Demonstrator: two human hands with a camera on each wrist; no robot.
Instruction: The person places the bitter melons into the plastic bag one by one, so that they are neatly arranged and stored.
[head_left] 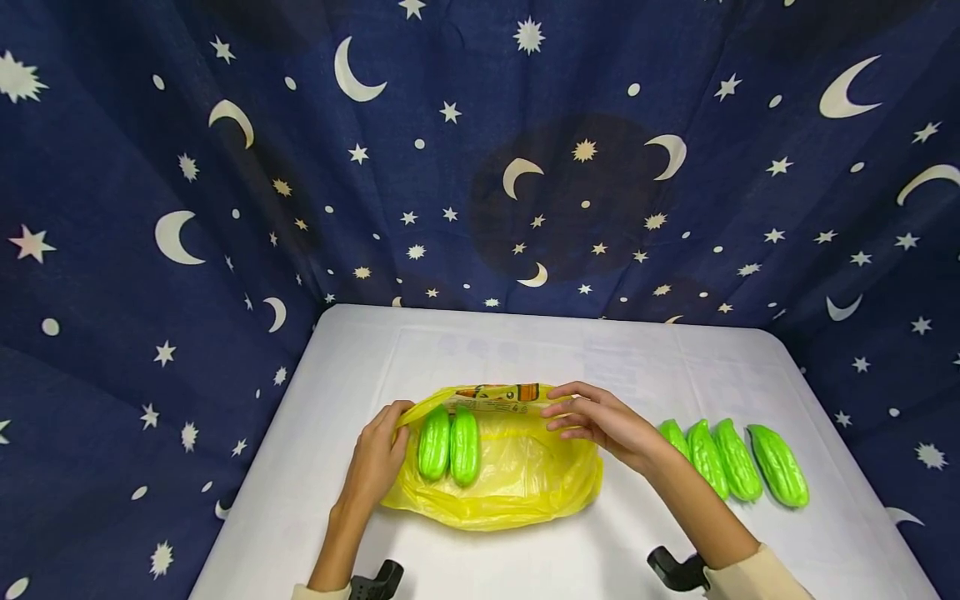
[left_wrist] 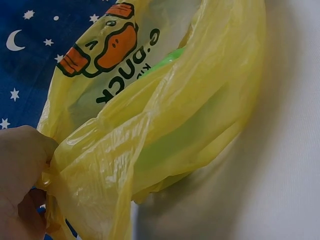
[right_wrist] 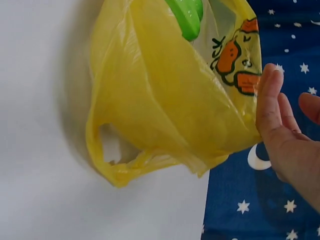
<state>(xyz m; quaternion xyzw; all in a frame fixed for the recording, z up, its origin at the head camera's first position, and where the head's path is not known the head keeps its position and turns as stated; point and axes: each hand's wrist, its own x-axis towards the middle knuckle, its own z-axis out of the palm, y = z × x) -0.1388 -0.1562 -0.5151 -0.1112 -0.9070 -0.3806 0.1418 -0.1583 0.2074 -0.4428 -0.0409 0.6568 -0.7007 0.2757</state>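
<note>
A yellow plastic bag (head_left: pixel 525 508) with a duck print (left_wrist: pixel 117 47) lies mouth-up on the white table. Two glossy green cucumber-like vegetables (head_left: pixel 465 450) sit side by side in its left half. My left hand (head_left: pixel 378 454) pinches the bag's left rim between thumb and fingers, as the left wrist view shows too. At the right rim, my right hand (head_left: pixel 603 423) has its fingers extended; in the right wrist view the fingers (right_wrist: pixel 272 100) rest against the bag's edge without curling round it. One bag handle (right_wrist: pixel 117 175) hangs loose there.
Several more green cucumber-like vegetables (head_left: pixel 738 462) lie in a row on the table at the right, partly behind my right forearm. The white table (head_left: pixel 360 358) ends at a dark blue curtain (head_left: pixel 420 183) with moons and stars at the back and sides.
</note>
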